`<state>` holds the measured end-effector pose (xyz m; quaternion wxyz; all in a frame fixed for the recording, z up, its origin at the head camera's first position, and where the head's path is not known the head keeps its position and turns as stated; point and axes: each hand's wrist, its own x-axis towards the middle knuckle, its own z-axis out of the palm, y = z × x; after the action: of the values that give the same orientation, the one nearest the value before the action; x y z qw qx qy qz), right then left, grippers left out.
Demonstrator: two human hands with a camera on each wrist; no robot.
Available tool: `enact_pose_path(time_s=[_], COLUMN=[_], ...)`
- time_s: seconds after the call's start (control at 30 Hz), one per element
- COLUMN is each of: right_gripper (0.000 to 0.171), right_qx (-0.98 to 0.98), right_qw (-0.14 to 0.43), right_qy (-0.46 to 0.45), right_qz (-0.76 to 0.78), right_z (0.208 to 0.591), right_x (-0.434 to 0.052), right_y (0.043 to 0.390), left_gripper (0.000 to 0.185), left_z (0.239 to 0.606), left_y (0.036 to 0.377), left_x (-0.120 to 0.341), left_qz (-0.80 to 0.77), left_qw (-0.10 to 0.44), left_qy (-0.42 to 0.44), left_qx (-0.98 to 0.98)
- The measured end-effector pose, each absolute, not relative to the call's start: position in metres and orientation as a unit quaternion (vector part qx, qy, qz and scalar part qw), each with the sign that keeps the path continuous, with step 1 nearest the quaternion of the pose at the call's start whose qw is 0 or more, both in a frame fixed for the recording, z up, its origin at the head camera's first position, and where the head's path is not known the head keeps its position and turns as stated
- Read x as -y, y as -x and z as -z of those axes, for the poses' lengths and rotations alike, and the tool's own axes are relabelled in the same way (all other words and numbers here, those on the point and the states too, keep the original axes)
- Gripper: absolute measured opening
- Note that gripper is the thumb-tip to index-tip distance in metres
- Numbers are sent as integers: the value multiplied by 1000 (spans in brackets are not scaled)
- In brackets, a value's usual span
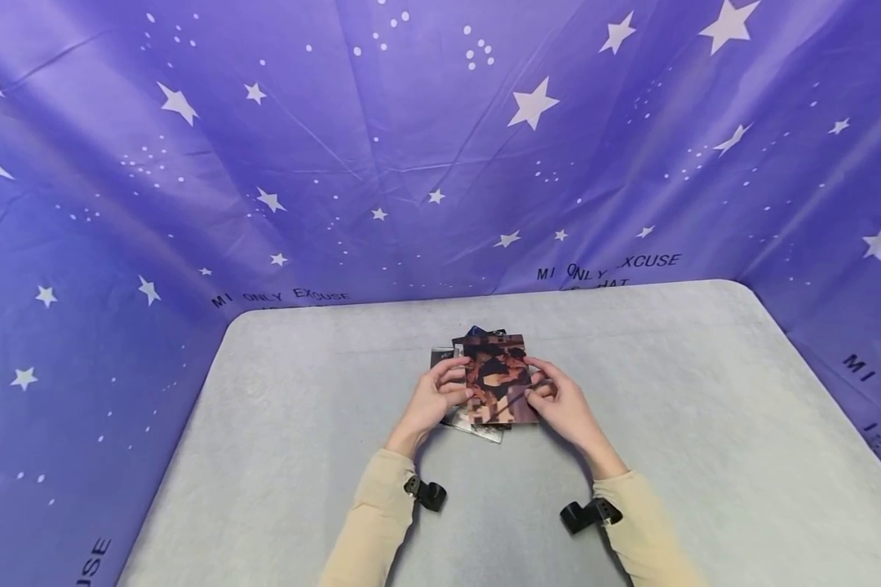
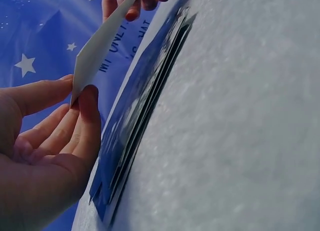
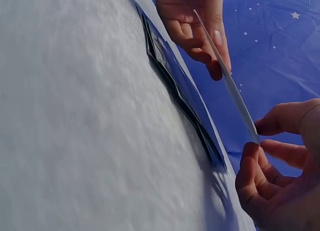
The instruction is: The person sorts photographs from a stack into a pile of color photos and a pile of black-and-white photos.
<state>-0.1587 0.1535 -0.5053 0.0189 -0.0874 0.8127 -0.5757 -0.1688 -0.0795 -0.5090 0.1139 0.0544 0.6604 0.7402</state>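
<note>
Between both hands a picture card, printed in brown, black and orange, is held up above the table. Its pale back shows in the left wrist view. The left hand pinches the card's left edge between thumb and fingers. At the opposite edge, the right hand pinches it the same way; the right wrist view shows the card edge-on. Below lies a loose, uneven pile of cards, apart from the held one and partly hidden by it.
A pale grey cloth-covered table lies under the hands. Behind and beside it hangs a purple-blue curtain with white stars and black lettering. Black straps with cameras sit on both wrists, over beige sleeves.
</note>
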Motion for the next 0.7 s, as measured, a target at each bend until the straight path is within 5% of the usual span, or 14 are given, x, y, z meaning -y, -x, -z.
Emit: enact_pose_path(time_s=[0.4, 0.7], right_gripper=[51, 52], right_qx=[-815, -813], right_qw=[35, 22], right_qy=[108, 111], right_qz=[568, 571], right_z=[470, 501], right_x=[-169, -196], right_y=[149, 166], left_gripper=[56, 56], left_z=[512, 516], left_y=[167, 173], left_x=[58, 39], left_qz=[-742, -743], left_qw=[113, 107], left_qy=[-68, -61], left_qx=[-658, -658])
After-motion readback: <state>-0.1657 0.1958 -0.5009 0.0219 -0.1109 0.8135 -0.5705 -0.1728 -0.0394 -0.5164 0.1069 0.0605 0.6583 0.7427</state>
